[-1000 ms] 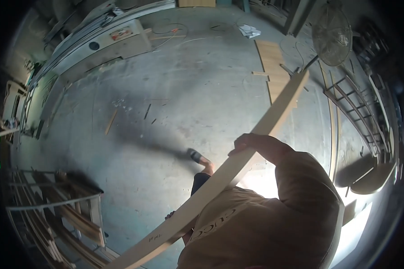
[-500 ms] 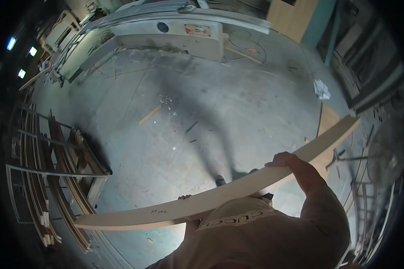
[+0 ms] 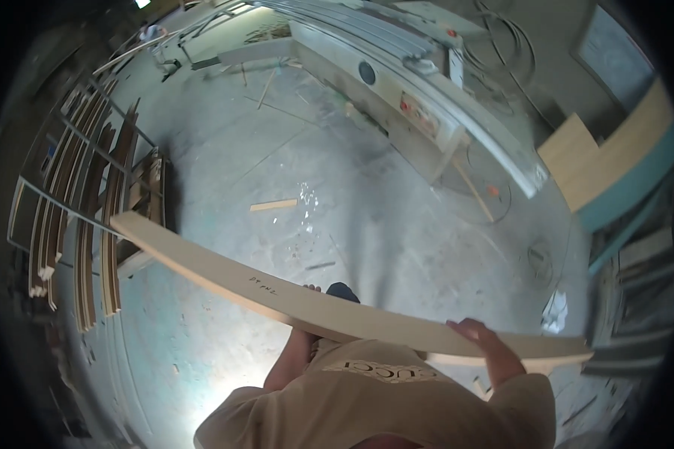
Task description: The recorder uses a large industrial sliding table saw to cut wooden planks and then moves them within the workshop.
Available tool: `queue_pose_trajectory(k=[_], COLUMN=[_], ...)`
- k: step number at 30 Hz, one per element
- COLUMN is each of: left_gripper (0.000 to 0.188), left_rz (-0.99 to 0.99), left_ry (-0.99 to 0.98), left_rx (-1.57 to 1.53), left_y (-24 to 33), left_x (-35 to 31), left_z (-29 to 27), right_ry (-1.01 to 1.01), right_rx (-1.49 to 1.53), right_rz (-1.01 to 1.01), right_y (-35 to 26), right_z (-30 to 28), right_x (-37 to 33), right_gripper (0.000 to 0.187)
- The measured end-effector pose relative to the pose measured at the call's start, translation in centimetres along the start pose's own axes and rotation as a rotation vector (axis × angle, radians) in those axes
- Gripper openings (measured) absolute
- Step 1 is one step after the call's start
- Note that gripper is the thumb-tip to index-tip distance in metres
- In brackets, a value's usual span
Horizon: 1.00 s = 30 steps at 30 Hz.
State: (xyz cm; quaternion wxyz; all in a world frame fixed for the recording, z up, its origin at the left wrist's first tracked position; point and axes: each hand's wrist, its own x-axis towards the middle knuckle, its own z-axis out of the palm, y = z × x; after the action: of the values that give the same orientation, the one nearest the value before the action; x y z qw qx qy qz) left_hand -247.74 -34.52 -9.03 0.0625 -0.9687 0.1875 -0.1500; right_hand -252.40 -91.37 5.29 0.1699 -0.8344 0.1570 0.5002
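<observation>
In the head view, I hold a long pale wooden board [image 3: 374, 323] crosswise before me, its left end reaching toward the rack [image 3: 90, 168]. My left hand [image 3: 312, 289] grips from beneath, fingertips curled over the far edge; my right hand [image 3: 475, 330] clasps it from above, farther right. Small dark handwriting [image 3: 263, 286] marks its left half. Dark lettering [image 3: 386, 369] crosses my tan shirt [image 3: 382, 404]; a red-and-white label [image 3: 419, 112] sits on the far machine [image 3: 386, 93].
</observation>
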Motion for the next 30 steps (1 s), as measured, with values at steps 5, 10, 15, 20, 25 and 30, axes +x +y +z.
queue_pose_trajectory(k=[5,10,15,20,25,30], left_gripper=[0.050,0.035,0.033,0.046,0.054,0.052], left_rz=[0.996,1.650,0.911,0.617,0.655,0.914], left_ry=[-0.297,-0.004,-0.026,-0.066,-0.003,-0.163], left_rx=[2.952,3.602,3.160,3.258,3.001,3.091], left_y=[-0.8,-3.2,-9.9,-15.6,-20.2,-24.9], left_x=[13.9,35.4,61.9,79.1,98.9,117.0], left_z=[8.9,15.2,18.4,24.1,24.1,23.2], right_ry=[-0.031,-0.010,0.203,0.449,0.605,0.721], right_rx=[-0.048,0.013,-0.027,0.045,0.146,0.303], right_rz=[0.004,0.121,0.169,0.105,0.154,0.136], right_y=[-0.7,-7.5,-14.4,-20.0,-27.1,-34.5], right_z=[-12.4,-28.6,-43.7,-54.5,-65.2,-76.5], right_x=[8.6,14.1,19.2,20.3,22.7,29.3], right_gripper=[0.089,0.087,0.084,0.086,0.076,0.075])
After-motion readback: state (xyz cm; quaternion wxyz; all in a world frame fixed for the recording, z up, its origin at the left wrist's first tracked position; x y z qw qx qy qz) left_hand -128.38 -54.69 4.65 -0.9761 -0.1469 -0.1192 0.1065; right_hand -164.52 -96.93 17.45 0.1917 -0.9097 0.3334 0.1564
